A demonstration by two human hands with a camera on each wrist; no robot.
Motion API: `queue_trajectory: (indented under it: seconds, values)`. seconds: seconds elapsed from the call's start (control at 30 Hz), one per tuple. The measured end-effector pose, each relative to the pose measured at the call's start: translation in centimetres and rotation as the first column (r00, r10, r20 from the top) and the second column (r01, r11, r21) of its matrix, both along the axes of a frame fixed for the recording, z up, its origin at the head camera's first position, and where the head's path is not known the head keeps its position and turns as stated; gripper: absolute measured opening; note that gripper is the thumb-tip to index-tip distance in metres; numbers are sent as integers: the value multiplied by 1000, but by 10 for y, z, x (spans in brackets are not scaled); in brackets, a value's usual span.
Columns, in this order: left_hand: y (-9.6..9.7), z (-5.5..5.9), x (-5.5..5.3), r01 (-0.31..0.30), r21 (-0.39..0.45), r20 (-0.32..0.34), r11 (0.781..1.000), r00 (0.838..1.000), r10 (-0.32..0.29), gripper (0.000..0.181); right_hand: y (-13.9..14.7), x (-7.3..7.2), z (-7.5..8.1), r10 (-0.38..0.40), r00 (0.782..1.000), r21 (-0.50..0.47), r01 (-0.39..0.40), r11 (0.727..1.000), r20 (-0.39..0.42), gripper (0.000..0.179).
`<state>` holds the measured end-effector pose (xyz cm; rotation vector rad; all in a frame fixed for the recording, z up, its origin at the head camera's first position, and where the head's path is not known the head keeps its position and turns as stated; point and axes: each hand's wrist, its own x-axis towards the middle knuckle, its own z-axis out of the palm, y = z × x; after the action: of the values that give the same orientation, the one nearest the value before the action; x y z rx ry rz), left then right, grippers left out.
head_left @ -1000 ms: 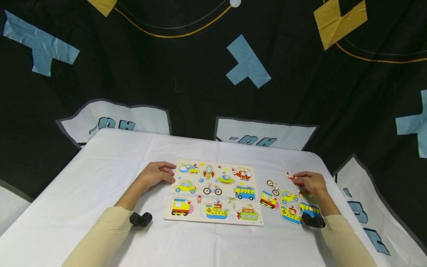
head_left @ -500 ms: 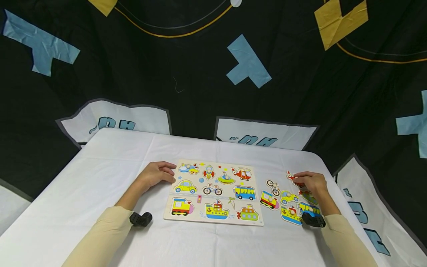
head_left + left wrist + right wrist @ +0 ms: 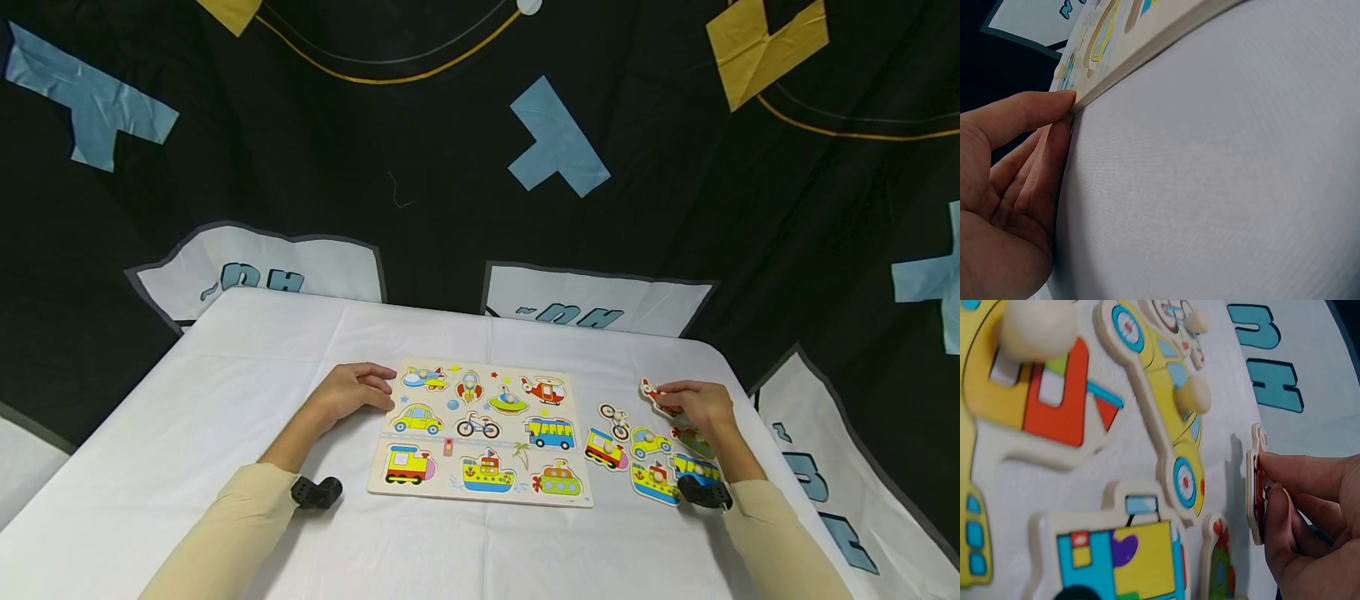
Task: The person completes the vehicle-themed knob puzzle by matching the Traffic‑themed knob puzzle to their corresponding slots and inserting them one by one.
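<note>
My right hand (image 3: 703,407) pinches a red helicopter puzzle piece (image 3: 651,392) between thumb and finger. In the right wrist view the helicopter piece (image 3: 1256,487) stands edge-on, its shadow cast on the cloth beside it. My left hand (image 3: 348,396) rests at the upper left edge of the wooden puzzle board (image 3: 480,493), its fingertips touching that edge. The left wrist view shows two digits (image 3: 1041,107) at the side of the board (image 3: 1141,56), not curled round it. Printed vehicles fill the board, including a helicopter (image 3: 543,391) at its upper right.
Loose knobbed pieces lie right of the board: a bicycle (image 3: 615,422), train (image 3: 604,450), yellow car (image 3: 649,443), ship (image 3: 652,483), bus (image 3: 696,472) and submarine (image 3: 694,442), the last partly under my right hand. A white cloth (image 3: 420,550) covers the table; a black curtain hangs behind.
My right hand has risen slightly with the helicopter piece, which has shifted a little up and left in the head view. The left hand and the board stay put.
</note>
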<state>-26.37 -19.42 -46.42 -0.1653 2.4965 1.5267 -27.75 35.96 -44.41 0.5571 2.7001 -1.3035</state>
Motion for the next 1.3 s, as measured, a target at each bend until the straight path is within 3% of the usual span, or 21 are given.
queue_trajectory:
  seconds: [0.83,1.3]
  values:
    - [0,1,2,12,-2,-17,1000,1000,-12,57,-40,-5,28,102,994,50,-101,994,-25,38]
    - [0,2,1,13,-16,-16,1000,1000,-13,57,-75,-12,35,141,988,54,-138,989,-59,28]
